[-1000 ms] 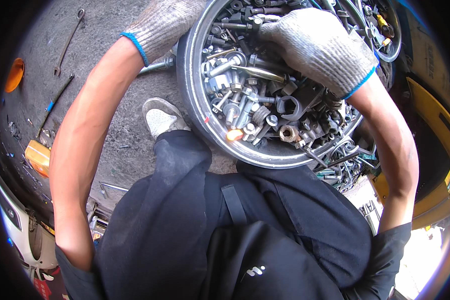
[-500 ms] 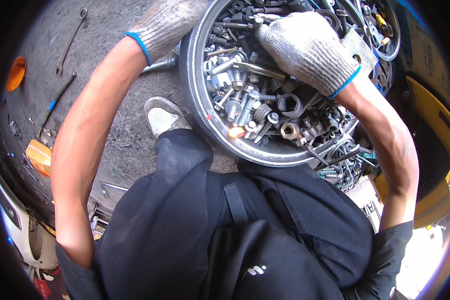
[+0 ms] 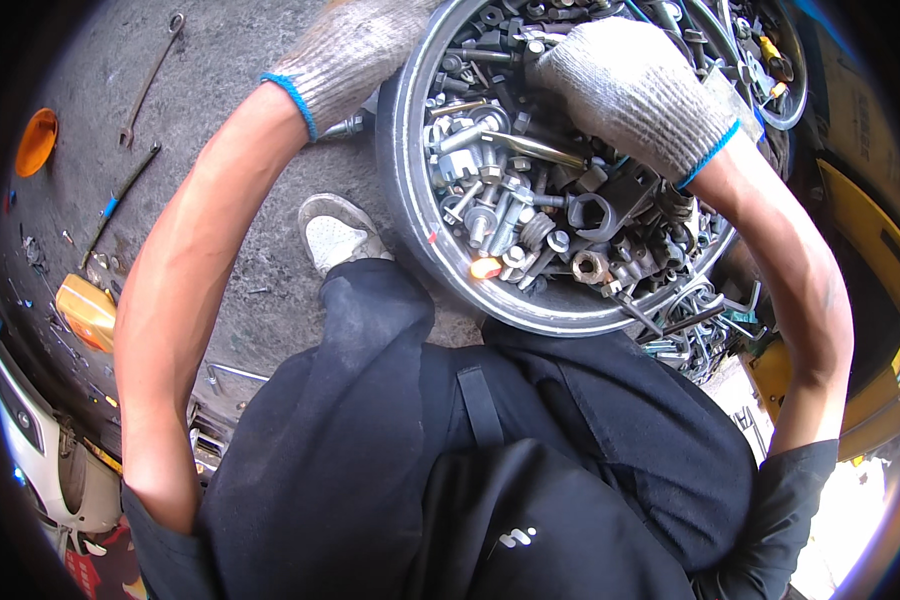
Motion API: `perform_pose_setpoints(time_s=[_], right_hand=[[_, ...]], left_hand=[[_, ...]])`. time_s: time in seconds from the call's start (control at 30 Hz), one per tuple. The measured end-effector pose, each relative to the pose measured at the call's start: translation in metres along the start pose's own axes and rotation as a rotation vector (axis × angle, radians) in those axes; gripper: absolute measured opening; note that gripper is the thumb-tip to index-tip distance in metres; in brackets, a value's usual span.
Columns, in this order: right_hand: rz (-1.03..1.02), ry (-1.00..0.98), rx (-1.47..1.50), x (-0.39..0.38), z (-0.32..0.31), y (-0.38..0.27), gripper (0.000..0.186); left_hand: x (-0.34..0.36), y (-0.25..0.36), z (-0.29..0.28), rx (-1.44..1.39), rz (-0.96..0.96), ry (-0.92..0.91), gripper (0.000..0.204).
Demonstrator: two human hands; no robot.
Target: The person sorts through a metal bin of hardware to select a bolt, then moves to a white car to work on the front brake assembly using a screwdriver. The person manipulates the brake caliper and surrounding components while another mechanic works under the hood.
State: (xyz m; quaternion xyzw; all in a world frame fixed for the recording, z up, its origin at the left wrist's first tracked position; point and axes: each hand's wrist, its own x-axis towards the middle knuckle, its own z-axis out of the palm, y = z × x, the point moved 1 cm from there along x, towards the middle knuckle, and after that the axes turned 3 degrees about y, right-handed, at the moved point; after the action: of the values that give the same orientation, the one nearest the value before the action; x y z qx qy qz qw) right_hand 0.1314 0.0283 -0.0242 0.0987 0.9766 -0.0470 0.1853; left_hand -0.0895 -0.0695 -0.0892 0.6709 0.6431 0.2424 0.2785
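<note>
A round tub [image 3: 394, 190] with a thick dark rim holds a heap of bolts [image 3: 485, 215], nuts and sockets. My right hand [image 3: 630, 90], in a grey-white knitted glove with a blue cuff, reaches into the upper part of the heap. Its fingers point down among the metal pieces and are hidden behind the back of the hand. In a matching glove, my left hand [image 3: 355, 50] is at the tub's upper left rim, its fingers beyond the top edge of the view. A shiny brass-coloured rod [image 3: 538, 150] and a large hex nut [image 3: 592, 215] lie below my right hand.
A second round container [image 3: 792, 105] with parts adjoins at the upper right. Hex keys [image 3: 692, 330] pile up below the tub. On the floor at left lie a wrench [image 3: 150, 85], a blue-marked rod [image 3: 115, 200], an orange cup [image 3: 37, 143] and an amber lens [image 3: 87, 312].
The whole view has shifted slightly, so the tub and floor things appear a little to the right. My right hand stays over the heap; my left hand stays by the rim.
</note>
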Motion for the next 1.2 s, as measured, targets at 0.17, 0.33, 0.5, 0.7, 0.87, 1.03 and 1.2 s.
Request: perform_pose_setpoints(time_s=[0.17, 0.33, 0.5, 0.7, 0.87, 1.03, 1.2], right_hand=[[0.070, 0.005, 0.012, -0.004, 0.001, -0.004, 0.020], [0.114, -0.016, -0.042, -0.002, 0.002, -0.010, 0.018], [0.097, 0.003, -0.030, -0.001, 0.004, -0.006, 0.016], [-0.034, 0.158, -0.009, -0.003, 0.008, -0.005, 0.011], [0.077, 0.159, 0.367, -0.007, -0.012, 0.006, 0.020], [0.668, -0.031, 1.147, -0.048, -0.039, 0.024, 0.037], [0.453, -0.064, 1.723, -0.066, -0.034, 0.026, 0.032]], left_hand=[[-0.002, -0.013, 0.006, 0.055, 0.041, -0.054, 0.048], [0.000, -0.014, 0.005, 0.167, 0.152, -0.010, 0.049], [0.005, 0.006, -0.005, -0.069, -0.077, -0.067, 0.049], [0.006, 0.014, -0.006, -0.316, -0.200, -0.031, 0.054], [0.004, 0.006, 0.000, -0.285, -0.172, -0.006, 0.050], [0.007, 0.023, -0.011, -0.462, -0.387, -0.079, 0.048], [0.007, 0.028, -0.014, -0.408, -0.352, -0.073, 0.043]])
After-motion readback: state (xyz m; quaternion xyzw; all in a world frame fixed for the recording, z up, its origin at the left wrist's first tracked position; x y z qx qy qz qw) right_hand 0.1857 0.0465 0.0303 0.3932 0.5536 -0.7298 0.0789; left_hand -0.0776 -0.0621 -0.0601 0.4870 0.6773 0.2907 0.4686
